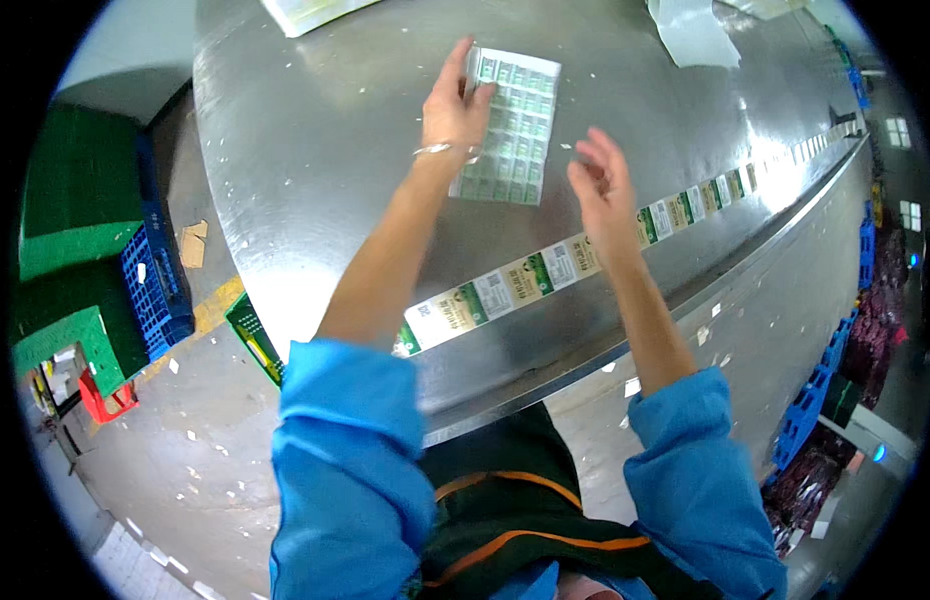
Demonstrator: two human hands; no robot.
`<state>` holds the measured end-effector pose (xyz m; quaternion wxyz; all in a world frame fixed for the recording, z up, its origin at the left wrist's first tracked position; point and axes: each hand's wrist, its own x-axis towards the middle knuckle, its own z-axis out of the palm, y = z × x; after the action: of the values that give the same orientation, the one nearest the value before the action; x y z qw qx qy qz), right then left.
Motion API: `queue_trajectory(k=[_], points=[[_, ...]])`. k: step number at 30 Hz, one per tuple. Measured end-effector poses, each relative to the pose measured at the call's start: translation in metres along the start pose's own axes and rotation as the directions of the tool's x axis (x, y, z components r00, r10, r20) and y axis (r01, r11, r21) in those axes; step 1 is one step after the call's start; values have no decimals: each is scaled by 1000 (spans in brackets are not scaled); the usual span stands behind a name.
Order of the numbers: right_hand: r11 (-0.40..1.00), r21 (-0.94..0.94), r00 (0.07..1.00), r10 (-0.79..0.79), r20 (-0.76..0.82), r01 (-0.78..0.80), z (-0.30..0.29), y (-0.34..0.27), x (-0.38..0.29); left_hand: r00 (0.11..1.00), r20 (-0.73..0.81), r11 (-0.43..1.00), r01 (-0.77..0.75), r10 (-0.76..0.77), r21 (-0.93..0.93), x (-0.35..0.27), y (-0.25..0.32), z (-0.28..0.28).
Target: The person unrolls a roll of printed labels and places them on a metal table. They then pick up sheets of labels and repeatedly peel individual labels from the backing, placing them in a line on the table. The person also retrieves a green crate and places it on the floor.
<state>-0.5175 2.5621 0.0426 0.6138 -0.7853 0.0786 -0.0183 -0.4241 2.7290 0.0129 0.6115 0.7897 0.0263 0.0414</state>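
Observation:
My left hand [454,118] grips the left edge of a white-bordered sheet or stack of sheets [519,133] printed with rows of small green-and-white labels. The thumb lies over its upper left part, and the fingers run along the side. To the right of the sheet, my right hand [609,202] holds nothing; its fingers are slightly curled and apart, and blurred. Below it, a long row of green, cream and white printed labels [513,287] runs along the near side of the metal table [322,127]. My right wrist covers part of that row.
White sheets [693,34] lie at the far right of the tabletop, and a pale packet [315,11] sits at the far left. Beside the table stand a green crate [251,334] and a blue crate [146,292]. Paper scraps litter the floor [209,480].

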Motion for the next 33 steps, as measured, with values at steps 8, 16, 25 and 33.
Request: queue_trajectory(k=[8,16,25,33], points=[[951,276,952,-205,229,138,-48,-76,-13,970,233,865,178,-73,-470,-107,109,-36],[987,117,927,-142,348,108,-75,-119,-55,984,180,942,79,-20,-326,-153,144,-56],[950,-200,961,-203,187,240,-54,-118,-103,993,18,954,121,-120,-274,-197,130,-67],[628,-360,617,-249,747,690,-21,-134,-79,985,143,976,124,-99,-181,-219,115,-69]])
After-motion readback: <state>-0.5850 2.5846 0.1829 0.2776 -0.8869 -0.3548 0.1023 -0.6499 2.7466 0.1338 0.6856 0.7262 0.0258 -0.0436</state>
